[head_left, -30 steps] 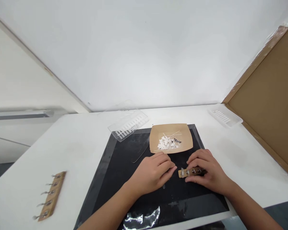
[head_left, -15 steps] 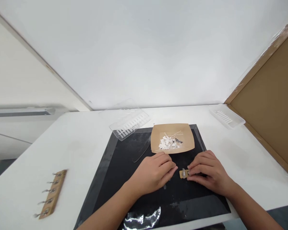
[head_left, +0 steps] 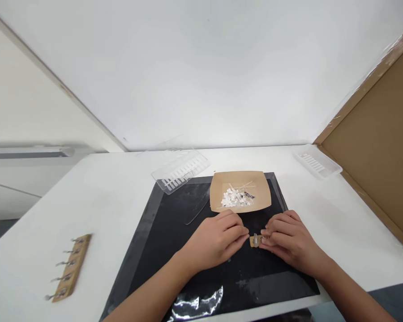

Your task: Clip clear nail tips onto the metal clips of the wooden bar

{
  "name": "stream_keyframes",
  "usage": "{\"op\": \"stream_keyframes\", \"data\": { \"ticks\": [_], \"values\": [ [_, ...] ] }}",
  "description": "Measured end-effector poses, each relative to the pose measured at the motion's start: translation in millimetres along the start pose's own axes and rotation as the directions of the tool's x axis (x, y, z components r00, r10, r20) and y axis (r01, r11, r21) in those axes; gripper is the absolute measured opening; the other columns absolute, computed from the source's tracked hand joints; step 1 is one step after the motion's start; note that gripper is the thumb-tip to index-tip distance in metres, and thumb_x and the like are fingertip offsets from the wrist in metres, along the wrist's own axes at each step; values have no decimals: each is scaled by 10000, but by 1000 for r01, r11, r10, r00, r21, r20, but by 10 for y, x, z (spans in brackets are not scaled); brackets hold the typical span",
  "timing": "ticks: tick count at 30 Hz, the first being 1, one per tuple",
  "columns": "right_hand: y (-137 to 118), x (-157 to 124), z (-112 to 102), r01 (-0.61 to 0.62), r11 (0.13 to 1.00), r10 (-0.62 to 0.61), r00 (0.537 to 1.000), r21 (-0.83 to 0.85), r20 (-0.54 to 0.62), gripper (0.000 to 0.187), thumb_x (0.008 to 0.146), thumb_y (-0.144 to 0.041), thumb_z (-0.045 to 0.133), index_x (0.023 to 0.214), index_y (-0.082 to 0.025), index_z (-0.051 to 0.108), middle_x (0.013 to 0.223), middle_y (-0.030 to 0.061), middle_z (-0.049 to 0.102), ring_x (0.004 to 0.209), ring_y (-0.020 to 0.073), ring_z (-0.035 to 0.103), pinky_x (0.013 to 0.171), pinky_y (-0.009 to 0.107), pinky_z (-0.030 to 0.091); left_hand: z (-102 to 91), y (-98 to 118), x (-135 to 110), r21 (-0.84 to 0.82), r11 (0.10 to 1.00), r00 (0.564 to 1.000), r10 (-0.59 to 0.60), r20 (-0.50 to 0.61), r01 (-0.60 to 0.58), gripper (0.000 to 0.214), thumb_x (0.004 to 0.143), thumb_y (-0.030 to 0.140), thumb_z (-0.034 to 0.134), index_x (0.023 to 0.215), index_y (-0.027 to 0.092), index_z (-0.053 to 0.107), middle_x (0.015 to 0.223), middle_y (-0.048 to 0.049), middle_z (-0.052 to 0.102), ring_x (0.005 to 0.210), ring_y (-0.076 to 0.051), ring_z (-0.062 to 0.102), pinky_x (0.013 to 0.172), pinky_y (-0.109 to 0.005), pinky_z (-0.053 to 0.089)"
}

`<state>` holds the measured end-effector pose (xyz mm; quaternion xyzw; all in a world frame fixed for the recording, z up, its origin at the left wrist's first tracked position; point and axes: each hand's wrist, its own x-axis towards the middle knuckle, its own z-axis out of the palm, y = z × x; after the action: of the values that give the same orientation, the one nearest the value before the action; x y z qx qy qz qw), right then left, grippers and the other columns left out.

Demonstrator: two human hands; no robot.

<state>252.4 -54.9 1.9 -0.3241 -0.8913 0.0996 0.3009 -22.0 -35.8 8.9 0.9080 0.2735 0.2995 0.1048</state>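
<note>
My right hand (head_left: 287,239) is closed on a small wooden strip (head_left: 252,244), covering its right part. A translucent nail-like piece (head_left: 255,240) stands across the uncovered left end of the strip. My left hand (head_left: 220,237) is closed in a pinch, its fingertips right beside that left end; whether they hold anything tiny is hidden. Beneath both hands lies a black mat (head_left: 169,241). Just beyond them, a brown paper tray (head_left: 218,179) holds a heap of small white pieces, thin sticks and a dark strip.
A longer wooden strip (head_left: 74,268) with several metal clips lies at left. An open clear case (head_left: 184,172) with white pieces overlaps the mat's far-left corner. A translucent tray (head_left: 331,166) is at far right, near a cardboard panel (head_left: 376,138). A thin curved strand (head_left: 198,213) lies on the mat.
My left fingertips have come closer to the left end of the small strip. The right hand keeps its grip. The whole view has shifted slightly.
</note>
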Motion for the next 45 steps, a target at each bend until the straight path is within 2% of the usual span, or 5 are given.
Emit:
{"op": "stream_keyframes", "data": {
  "ticks": [12, 20, 29, 37, 45],
  "values": [
    [4, -27, 22, -2, 1000, 2, 1000, -3, -18, 77, 1036, -255, 716, 961, -239, 702, 922, 15, 760, 923, 191, 686, 832, 394, 419, 52, 66, 10, 14, 997, 995, 78, 58, -79, 154, 1007, 316, 702, 1119, 265, 794, 1286, -93, 716, 1109, -224, 699, 774, -286, 623],
    [16, -7, 19, 12, 1000, -11, 999, 24, -46, 97, 994, -233, 763, 931, -239, 689, 935, -3, 769, 859, 165, 697, 817, 381, 442, 12, 59, 28, 48, 992, 992, 111, 55, -113, 138, 1016, 263, 678, 1105, 258, 784, 1180, -86, 747, 1020, -205, 691, 743, -281, 610],
    [27, 13, 19, 19, 999, -17, 998, 44, -60, 99, 962, -223, 789, 1001, -269, 709, 963, -6, 783, 869, 171, 724, 799, 367, 487, -246, -183, -2, 198, 972, 989, 114, 93, -131, 171, 1044, 240, 607, 962, 182, 746, 745, -24, 660, 728, -174, 635, 671, -291, 542],
    [28, 2, 40, -16, 998, 18, 1000, 60, -22, 350, 941, -345, 820, 1238, -271, 649, 1085, 54, 774, 1011, 245, 715, 874, 430, 506, -143, -133, 3, 196, 972, 986, 109, 128, -132, 188, 1055, 281, 595, 1000, 176, 741, 814, -42, 673, 760, -185, 651, 658, -302, 522],
    [-25, 58, 100, -125, 990, 122, 992, 69, 37, 324, 918, -385, 849, 1173, -265, 690, 1076, 46, 744, 1019, 246, 681, 868, 428, 441, -139, -146, -15, 188, 973, 982, 102, 159, -131, 210, 1060, 290, 590, 983, 171, 745, 767, -36, 648, 747, -196, 630, 665, -315, 520]
  ]
}}
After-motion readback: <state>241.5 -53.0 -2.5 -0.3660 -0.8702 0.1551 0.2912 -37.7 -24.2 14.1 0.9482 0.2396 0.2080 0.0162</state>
